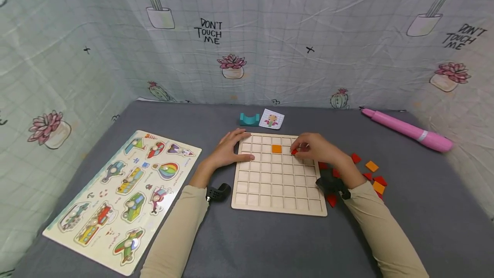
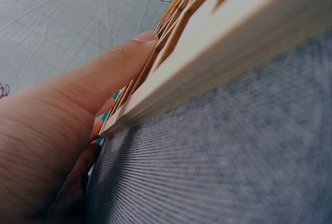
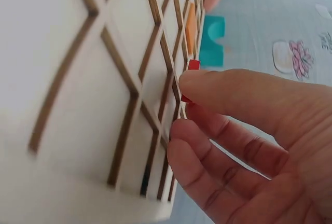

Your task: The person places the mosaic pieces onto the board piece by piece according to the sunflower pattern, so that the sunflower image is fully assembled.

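A wooden grid board (image 1: 266,188) lies on the grey table. My left hand (image 1: 227,149) rests at its upper left corner, the thumb on the top face and the fingers stretched along the edge. In the left wrist view that thumb (image 2: 124,58) lies over the board's rim (image 2: 207,73). Over the board's upper right part, my right hand (image 1: 318,147) pinches a small red piece (image 1: 294,152) between thumb and finger. The right wrist view shows the red piece (image 3: 194,65) close to the grid, partly hidden by the thumb. An orange square (image 1: 276,149) sits in a cell to its left.
Several loose red pieces (image 1: 356,158) and orange squares (image 1: 372,166) lie right of the board, partly under my right forearm. Behind it are a teal holder (image 1: 249,119) and a picture card (image 1: 272,119). A vehicle puzzle board (image 1: 154,200) lies left, a pink pen-shaped case (image 1: 405,128) far right.
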`<action>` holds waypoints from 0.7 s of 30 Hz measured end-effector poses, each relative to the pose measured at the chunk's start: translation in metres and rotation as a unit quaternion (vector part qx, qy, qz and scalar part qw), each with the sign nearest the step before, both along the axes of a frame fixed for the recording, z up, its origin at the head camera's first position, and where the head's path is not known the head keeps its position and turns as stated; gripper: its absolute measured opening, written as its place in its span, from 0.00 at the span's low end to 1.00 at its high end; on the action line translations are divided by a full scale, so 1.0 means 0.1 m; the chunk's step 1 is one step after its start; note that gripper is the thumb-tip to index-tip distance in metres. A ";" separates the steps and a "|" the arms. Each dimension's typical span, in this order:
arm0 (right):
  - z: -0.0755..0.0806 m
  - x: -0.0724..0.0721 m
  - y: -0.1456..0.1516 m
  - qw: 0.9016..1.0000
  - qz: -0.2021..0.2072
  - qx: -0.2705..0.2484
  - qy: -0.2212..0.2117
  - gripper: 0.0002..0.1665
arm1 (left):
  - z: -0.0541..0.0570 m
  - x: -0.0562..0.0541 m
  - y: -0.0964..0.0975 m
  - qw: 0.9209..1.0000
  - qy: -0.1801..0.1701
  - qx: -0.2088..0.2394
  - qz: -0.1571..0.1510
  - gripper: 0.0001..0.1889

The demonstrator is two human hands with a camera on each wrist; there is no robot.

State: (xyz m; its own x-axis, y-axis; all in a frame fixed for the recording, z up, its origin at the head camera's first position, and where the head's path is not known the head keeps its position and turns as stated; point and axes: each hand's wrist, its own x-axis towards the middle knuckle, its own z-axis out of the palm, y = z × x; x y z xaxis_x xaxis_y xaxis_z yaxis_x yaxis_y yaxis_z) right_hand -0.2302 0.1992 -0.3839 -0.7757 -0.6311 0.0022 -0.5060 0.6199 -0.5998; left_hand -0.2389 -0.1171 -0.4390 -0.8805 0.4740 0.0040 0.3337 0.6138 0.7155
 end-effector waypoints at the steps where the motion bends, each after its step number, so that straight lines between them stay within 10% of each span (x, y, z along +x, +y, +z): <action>1: 0.00 -0.01 -0.02 1.000 0.003 0.002 0.001 0.09 | 0.00 0.00 0.00 1.000 0.001 0.002 -0.001 0.41; 21: -0.06 -0.10 -0.22 1.000 -0.003 -0.018 0.004 0.08 | 0.02 0.01 0.00 1.000 0.004 0.000 -0.005 0.40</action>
